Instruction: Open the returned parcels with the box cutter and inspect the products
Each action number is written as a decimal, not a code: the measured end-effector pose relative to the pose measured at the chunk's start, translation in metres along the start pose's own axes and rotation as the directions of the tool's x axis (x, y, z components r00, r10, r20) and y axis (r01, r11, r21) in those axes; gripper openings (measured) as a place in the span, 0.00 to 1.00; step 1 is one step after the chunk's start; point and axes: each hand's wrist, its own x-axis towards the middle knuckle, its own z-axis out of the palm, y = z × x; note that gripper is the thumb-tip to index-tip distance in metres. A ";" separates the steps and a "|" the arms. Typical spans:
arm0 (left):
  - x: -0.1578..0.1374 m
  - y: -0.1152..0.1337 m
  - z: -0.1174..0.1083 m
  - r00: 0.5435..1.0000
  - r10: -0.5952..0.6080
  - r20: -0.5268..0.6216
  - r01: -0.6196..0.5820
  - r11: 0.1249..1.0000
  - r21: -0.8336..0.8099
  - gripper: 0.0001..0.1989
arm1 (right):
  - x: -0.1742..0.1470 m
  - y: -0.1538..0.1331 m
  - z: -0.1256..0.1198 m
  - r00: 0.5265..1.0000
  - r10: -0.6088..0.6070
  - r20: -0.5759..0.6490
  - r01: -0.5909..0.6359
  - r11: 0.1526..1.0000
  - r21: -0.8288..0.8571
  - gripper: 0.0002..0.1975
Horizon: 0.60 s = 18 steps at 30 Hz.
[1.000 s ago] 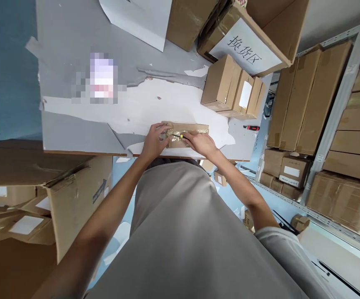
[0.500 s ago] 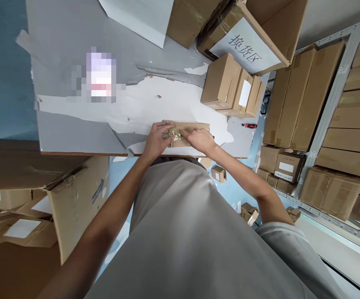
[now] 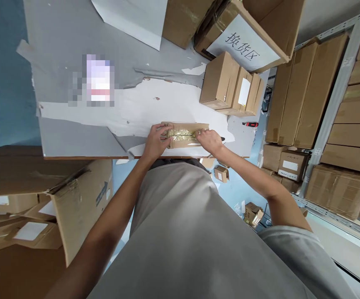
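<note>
At far left, a large open carton (image 3: 85, 207) stands beside the near-left corner of the table (image 3: 71, 139), flat packages with white labels inside it. The table's left edge carries a loose tape tab. A pixelated patch (image 3: 98, 81) on the left half hides whatever lies there. A white sheet (image 3: 133, 20) covers part of the far side.

The left hand (image 3: 155, 143) rests on the left end of a small cardboard box (image 3: 183, 127); its grip is spread, fingers and thumb apart and pressed to the box. The box lies flat at the near edge of the table, before the person's body, its long side parallel to that brown edge, with scant margin. Crumpled clear tape (image 3: 180, 136) runs along its top. Room for movement extends beyond the box and to the left of the left hand, over the torn white surface.

The right hand (image 3: 210, 141) is at the box's right end, its grip curled round a slim tool (image 3: 222, 139) whose dark end juts out rightward. Beyond, upright boxes (image 3: 226, 85) bound the space. A red-and-black cutter (image 3: 251, 124) lies near the right edge, ahead of the loaded shelving (image 3: 323, 120).
</note>
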 end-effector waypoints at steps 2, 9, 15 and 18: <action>0.000 0.000 0.000 1.000 -0.006 -0.005 0.006 1.000 0.004 0.25 | -0.006 0.017 0.008 0.999 0.044 0.012 -0.044 0.999 -0.004 0.26; -0.003 0.004 0.004 0.996 -0.012 -0.084 0.015 0.999 0.037 0.23 | -0.015 0.058 0.027 1.000 0.015 -0.015 -0.015 1.000 0.012 0.28; -0.007 0.014 0.015 0.977 -0.070 -0.199 0.087 0.993 0.079 0.24 | -0.007 0.082 0.044 0.995 -0.069 -0.066 0.072 0.996 0.044 0.26; -0.007 0.019 0.019 0.962 -0.111 -0.251 0.140 0.985 0.103 0.24 | 0.000 0.094 0.059 0.986 -0.118 -0.119 0.128 0.988 0.081 0.25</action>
